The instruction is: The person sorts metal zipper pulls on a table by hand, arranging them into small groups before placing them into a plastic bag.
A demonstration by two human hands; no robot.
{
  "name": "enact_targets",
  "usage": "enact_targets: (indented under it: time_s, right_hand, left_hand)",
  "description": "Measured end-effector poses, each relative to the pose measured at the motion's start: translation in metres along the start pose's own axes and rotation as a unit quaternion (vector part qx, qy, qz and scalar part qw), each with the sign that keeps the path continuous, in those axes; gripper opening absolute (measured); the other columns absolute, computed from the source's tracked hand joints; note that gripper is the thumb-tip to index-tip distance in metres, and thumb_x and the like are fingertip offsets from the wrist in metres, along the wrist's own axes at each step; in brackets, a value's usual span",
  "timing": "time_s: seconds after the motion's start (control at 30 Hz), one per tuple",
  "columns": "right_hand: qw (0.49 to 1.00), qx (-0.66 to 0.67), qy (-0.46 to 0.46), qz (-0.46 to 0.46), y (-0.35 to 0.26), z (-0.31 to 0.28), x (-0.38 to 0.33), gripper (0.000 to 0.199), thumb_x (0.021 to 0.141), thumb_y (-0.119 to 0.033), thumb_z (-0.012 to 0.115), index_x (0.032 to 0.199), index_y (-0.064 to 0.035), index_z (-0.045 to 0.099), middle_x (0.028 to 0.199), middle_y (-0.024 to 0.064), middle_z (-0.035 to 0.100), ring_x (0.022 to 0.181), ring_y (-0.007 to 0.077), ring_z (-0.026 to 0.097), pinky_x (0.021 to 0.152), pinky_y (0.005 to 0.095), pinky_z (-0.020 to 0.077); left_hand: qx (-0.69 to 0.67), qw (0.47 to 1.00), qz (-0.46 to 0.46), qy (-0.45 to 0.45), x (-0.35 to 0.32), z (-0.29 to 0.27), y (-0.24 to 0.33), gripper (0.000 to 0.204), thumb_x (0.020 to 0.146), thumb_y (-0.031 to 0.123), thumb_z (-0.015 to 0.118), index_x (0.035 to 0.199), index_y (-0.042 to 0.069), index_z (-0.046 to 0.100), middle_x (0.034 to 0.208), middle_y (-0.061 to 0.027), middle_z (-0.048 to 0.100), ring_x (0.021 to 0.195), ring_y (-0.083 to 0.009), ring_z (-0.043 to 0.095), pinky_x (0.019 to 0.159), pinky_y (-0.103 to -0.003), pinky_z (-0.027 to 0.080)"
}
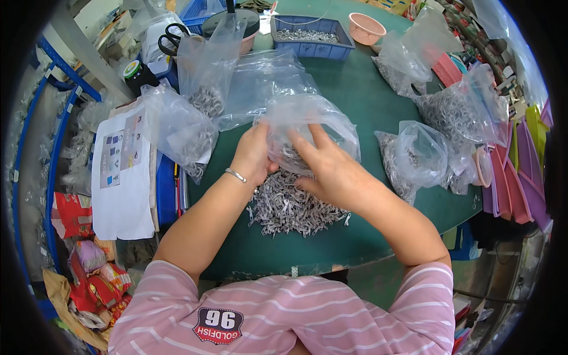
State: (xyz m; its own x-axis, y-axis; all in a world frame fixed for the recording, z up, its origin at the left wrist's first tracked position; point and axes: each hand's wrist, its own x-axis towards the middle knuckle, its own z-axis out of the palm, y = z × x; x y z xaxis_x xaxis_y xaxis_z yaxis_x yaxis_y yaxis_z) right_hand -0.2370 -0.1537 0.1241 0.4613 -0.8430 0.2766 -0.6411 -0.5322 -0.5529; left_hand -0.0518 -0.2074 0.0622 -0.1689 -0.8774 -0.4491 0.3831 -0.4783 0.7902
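Note:
A clear plastic bag [331,116] lies in front of me with its opening towards me, above a heap of small silvery metal clasps [296,210] on the green table. My left hand [255,155] is closed on the left side of the bag's mouth, its fingertips partly hidden by the plastic. Against the bag's right side rests my right hand [331,168], fingers spread, with the thumb low near the top of the heap. Some metal pieces show dimly through the plastic between the hands; how many are inside I cannot tell.
Bags of metal rings [192,133] stand at the left beside a white printed sheet [121,195]. More filled bags [455,109] sit at the right, near pink and purple trays [515,171]. A blue bin [313,50], a pink bowl [367,29] and black scissors [173,39] are at the back.

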Motion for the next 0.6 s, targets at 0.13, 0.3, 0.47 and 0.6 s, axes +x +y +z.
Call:
enact_targets:
  time_s: [0.13,0.3,0.47,0.6]
  right_hand:
    - [0.978,0.136,-0.057,0.146,0.021,-0.021,0.018,0.029,0.096,-0.011,0.070,0.120,0.0048,0.066,0.102,0.0198,0.072,0.088,0.0332,0.073,0.077,0.0366,0.0598]
    - [0.901,0.344,0.010,0.264,0.029,-0.036,0.035,0.024,0.104,-0.017,0.060,0.107,0.0054,0.067,0.086,0.0110,0.070,0.063,0.0144,0.070,0.054,0.0279,0.0574]
    - [0.927,0.273,-0.015,0.258,0.038,-0.038,0.052,0.020,0.104,-0.016,0.057,0.104,0.0019,0.066,0.078,0.0055,0.065,0.053,0.0110,0.062,0.045,0.0269,0.0498]
    - [0.913,0.320,-0.009,0.251,0.045,-0.033,0.064,0.021,0.104,-0.019,0.058,0.105,0.0003,0.066,0.078,0.0040,0.064,0.053,0.0102,0.061,0.045,0.0256,0.0486]
  left_hand:
    - [0.055,0.998,-0.004,-0.023,-0.006,-0.012,0.007,0.032,0.104,0.037,0.053,0.114,0.008,0.059,0.083,-0.0053,0.064,0.057,-0.0157,0.060,0.037,-0.027,0.033]
    - [0.246,0.942,0.218,0.062,-0.009,-0.021,0.021,0.039,0.094,0.028,0.069,0.123,0.004,0.057,0.095,-0.0092,0.065,0.080,-0.0210,0.065,0.058,-0.032,0.049]
    - [0.495,0.605,0.620,0.067,-0.041,0.011,0.037,0.061,0.073,0.017,0.087,0.126,0.003,0.059,0.118,-0.0141,0.065,0.110,-0.0314,0.062,0.095,-0.040,0.048]
    - [0.519,0.613,0.595,0.004,-0.032,0.006,0.034,0.053,0.073,0.016,0.086,0.120,0.005,0.064,0.116,-0.0137,0.065,0.107,-0.0358,0.062,0.091,-0.042,0.048]
